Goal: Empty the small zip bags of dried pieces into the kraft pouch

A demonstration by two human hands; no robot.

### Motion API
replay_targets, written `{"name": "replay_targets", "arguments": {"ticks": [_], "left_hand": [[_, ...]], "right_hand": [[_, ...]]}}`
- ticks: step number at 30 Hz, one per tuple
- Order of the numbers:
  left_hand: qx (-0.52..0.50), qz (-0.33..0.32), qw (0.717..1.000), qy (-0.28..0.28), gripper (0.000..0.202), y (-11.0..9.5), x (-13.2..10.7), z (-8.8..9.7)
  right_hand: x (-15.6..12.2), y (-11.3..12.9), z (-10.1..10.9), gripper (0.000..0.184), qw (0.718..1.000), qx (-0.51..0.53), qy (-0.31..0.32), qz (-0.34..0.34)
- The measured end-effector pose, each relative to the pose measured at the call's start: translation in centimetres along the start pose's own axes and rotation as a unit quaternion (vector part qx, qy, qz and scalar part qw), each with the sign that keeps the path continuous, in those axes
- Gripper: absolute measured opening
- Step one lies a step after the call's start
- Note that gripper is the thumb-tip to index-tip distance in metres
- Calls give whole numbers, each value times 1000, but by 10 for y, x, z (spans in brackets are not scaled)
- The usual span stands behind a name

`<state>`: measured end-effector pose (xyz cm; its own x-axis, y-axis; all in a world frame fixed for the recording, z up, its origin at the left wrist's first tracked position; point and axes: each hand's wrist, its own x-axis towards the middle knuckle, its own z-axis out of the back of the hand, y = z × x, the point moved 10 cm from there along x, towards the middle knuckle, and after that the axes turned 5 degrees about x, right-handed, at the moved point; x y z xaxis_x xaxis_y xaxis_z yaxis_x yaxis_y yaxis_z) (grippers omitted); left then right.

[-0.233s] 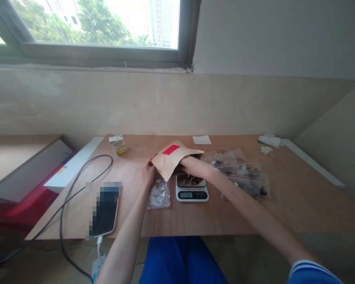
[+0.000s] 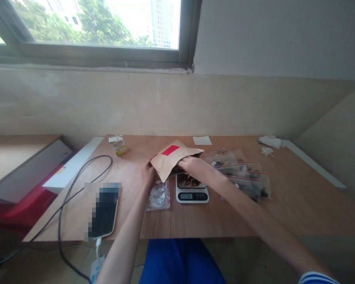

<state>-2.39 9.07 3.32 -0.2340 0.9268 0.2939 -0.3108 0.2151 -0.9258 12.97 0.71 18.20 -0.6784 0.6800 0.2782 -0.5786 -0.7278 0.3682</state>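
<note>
A person's two bare hands work a kraft paper envelope with a red label above a plywood desk, the envelope held in the air just over a digital kitchen scale. The right hand is clenched on the envelope's right end, while the fingers of the left hand lie against its left edge; whether they are pinching the paper or only steadying it is impossible to tell. The envelope looks light and soft, likely to flex and crease, so its stiffer folded edges seem the surest place to hold it. Dark pieces sit on the scale's platform, partly shaded by the envelope, and another dark shape shows at the envelope's underside. Beside the scale lie a crumpled clear plastic bag and a row of zip-top bags with red stripes, dark contents packed inside. A pixelated phone rests on a charging cable's end nearby. The scale's reading is too small to make out, the envelope's contents are hidden, and the right palm is out of sight behind the paper.
</note>
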Motion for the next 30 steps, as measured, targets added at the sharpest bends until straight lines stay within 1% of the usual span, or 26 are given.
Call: {"name": "replay_targets", "arguments": {"ticks": [1,2,3,5,6,7,8,9,11,13,15,17,19,22,24,26,28,30], "left_hand": [[0,2,1000,1,45,-1,0,0],[0,5,1000,0,45,-1,0,0],[-2,9,1000,-2,45,-1,-1,1],[-6,17,1000,-8,45,0,-1,2],[-6,21,1000,-13,45,2,0,4],[-3,25,999,-21,45,4,0,5],[3,31,999,-29,46,7,0,7],[11,38,999,-36,47,11,1,8],[22,52,997,-45,49,18,2,10],[20,55,997,-47,50,23,3,9],[9,52,997,-48,48,26,4,8],[1,52,997,-49,48,27,4,8],[-5,55,997,-51,48,28,4,9],[-16,56,997,-54,45,25,4,9],[-17,59,997,-55,41,23,3,10],[-12,64,996,-54,31,20,2,9],[-7,70,996,-47,24,19,1,8],[-8,71,997,-39,25,18,1,6]], "right_hand": [[-4,6,5,37,1000,-6,3,10],[-9,11,12,35,1000,-5,-7,16],[-15,14,21,33,999,8,-34,14],[-31,10,41,29,989,60,-136,-20],[-42,3,47,28,976,89,-193,-48],[-54,-5,47,29,961,114,-238,-78],[-64,-13,42,29,950,133,-262,-105],[-73,-21,31,27,945,143,-268,-126],[-80,-30,0,20,955,142,-219,-141],[-83,-34,-29,11,971,112,-167,-133],[-83,-35,-48,10,982,59,-133,-121],[-81,-35,-59,10,987,-4,-120,-109],[-80,-35,-63,10,985,-60,-124,-104],[-82,-41,-66,11,977,-110,-137,-124],[-83,-44,-64,13,972,-117,-146,-141],[-81,-43,-51,18,966,-109,-176,-152],[-75,-37,-28,27,956,-103,-231,-148],[-63,-26,0,39,944,-109,-287,-123]]}}
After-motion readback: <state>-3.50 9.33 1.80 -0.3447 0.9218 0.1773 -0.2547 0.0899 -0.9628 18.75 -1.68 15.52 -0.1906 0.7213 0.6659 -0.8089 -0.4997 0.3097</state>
